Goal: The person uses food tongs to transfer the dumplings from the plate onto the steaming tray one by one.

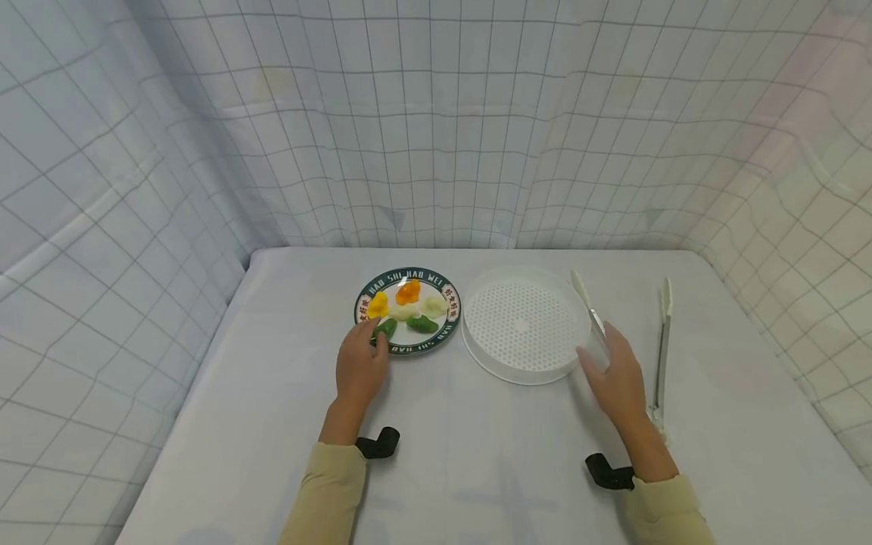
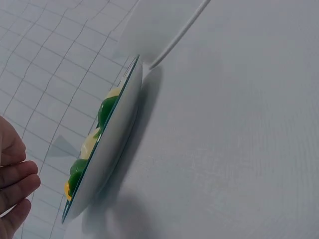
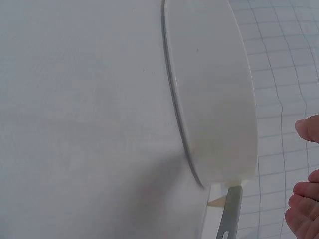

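My left hand (image 1: 359, 362) hovers at the near left rim of a round, green-edged plate (image 1: 417, 349), fingers loosely bent with nothing held. Several dumpling-shaped pieces lie on the plate: a yellow one (image 1: 378, 306), an orange one (image 1: 408, 291), pale ones and green ones (image 1: 422, 324). In the left wrist view the fingers (image 2: 20, 181) are apart from the plate. My right hand (image 1: 618, 378), thumb and fingers spread, is over one arm of spread metal tongs (image 1: 661, 356) with cream tips. A white round steamer tray (image 1: 521, 322) with a perforated base stands left of this hand.
All of it lies on a white-covered table (image 1: 450, 469). Grid-patterned white cloth (image 1: 450, 136) hangs behind and along both sides. Black wrist mounts (image 1: 381, 443) sit on both wrists. The plate and steamer tray stand side by side, nearly touching.
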Motion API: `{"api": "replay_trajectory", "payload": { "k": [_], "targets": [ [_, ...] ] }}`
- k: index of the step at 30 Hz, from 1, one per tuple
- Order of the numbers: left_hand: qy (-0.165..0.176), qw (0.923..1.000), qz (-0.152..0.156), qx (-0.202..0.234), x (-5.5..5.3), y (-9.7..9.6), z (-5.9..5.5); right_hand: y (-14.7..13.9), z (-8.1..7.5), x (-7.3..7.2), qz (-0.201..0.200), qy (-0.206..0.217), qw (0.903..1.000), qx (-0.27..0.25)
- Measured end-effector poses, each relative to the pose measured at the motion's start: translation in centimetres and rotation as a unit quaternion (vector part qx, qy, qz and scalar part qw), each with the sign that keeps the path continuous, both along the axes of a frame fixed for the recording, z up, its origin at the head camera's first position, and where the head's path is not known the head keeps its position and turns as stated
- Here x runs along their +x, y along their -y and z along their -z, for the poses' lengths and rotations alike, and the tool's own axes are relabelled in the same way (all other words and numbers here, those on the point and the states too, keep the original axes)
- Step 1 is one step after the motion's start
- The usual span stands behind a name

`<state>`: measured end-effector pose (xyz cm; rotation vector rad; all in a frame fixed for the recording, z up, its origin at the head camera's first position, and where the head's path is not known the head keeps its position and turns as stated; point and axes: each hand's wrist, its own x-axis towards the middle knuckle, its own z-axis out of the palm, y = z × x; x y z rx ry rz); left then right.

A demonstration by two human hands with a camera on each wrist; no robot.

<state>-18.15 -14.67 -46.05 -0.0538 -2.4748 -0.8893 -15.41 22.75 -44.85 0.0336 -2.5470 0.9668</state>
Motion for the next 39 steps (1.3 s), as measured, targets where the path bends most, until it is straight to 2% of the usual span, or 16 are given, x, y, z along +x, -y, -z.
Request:
{"api": "replay_trajectory", "payload": {
  "k": [5,10,13,17,22,26,30,34,36,39],
  "targets": [
    [0.041,0.9965,-0.039,0.061,0.0,0.7,0.4,-1.3,0.2,0.7,0.038,0.017,0.9991,-0.006],
    [0.048,0.99,-0.066,0.115,-0.1,1.0,0.9,-2.5,0.6,0.9,0.072,0.035,0.9968,0.007],
    [0.053,0.9872,-0.075,0.13,-0.1,1.2,1.2,-3.1,0.7,0.9,0.1,0.062,0.9928,0.025],
    [0.054,0.9859,-0.076,0.139,-0.2,1.2,1.5,-3.8,0.7,0.9,0.138,0.13,0.9811,0.038],
    [0.053,0.9853,-0.081,0.141,-0.4,1.2,1.9,-4.4,0.8,0.6,0.154,0.21,0.9654,0.014],
    [0.059,0.9833,-0.086,0.149,-0.5,1.1,2.1,-4.9,1.1,0.1,0.165,0.25,0.954,-0.002],
    [0.066,0.9801,-0.094,0.162,-0.5,1.2,2.2,-5.2,1.4,-0.6,0.179,0.259,0.949,-0.019],
    [0.065,0.9763,-0.103,0.179,-0.7,1.4,2.5,-5.3,1.8,-1.1,0.192,0.243,0.9503,-0.027],
    [0.065,0.9715,-0.104,0.203,-0.8,1.5,2.6,-5.4,1.9,-1.3,0.199,0.235,0.9511,-0.027],
    [0.074,0.959,-0.107,0.252,-1.0,1.5,2.7,-5.4,2.2,-1.5,0.208,0.216,0.9538,-0.019]
  ]
}}
